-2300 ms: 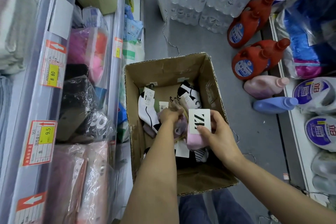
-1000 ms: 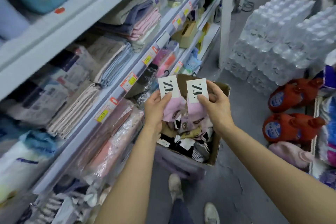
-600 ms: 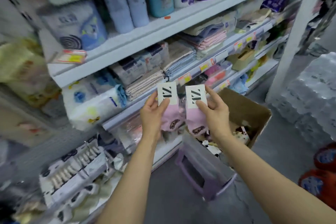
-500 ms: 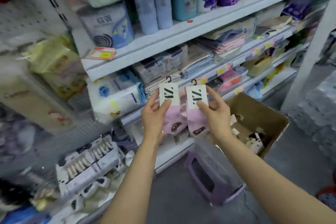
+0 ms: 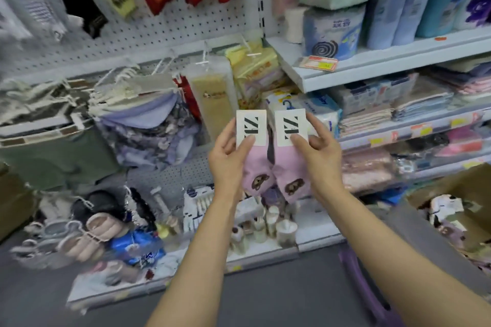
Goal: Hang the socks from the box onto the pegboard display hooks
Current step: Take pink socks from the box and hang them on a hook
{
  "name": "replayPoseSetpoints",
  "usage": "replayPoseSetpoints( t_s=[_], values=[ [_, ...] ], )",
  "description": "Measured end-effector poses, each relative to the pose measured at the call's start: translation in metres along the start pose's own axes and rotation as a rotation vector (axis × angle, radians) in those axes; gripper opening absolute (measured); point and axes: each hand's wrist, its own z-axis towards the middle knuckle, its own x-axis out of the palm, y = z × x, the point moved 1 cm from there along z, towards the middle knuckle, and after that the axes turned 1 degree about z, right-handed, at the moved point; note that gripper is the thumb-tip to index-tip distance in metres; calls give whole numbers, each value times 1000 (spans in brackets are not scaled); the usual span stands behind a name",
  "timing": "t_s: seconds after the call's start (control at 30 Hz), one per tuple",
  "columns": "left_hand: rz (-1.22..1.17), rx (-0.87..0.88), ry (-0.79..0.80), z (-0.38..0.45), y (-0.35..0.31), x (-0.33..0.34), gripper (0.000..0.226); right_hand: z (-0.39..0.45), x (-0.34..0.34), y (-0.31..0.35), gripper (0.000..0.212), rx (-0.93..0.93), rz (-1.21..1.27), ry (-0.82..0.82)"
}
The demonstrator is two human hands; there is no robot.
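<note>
holding up two pairs of pink socks side by side before the pegboard [image 5: 170, 26], you are pinching the left pair [image 5: 256, 167] by its card in your left hand [image 5: 228, 159] and the right pair [image 5: 291, 175] in your right hand [image 5: 318, 156], fingers curled, the box [image 5: 451, 188] sitting low at your right.

Crowded pegboard ahead
Hanging packets [image 5: 212, 93] and folded cloths [image 5: 143, 114] crowd the hooks; bare pegboard [image 5: 170, 26] shows above them.
</note>
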Motion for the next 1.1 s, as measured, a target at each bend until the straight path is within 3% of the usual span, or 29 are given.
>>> replayPoseSetpoints(
  t_s=[0.27,0.67,1.1],
  values=[
    [-17,135,-137,32,-62,-72,54,3,107,13,54,-96,28,175],
    [-23,333,-189,123,-130,-96,56,82,207,42,52,-226,48,320],
    [-56,397,-199,214,-168,-126,53,146,300,54,52,-286,80,327]
  ],
)
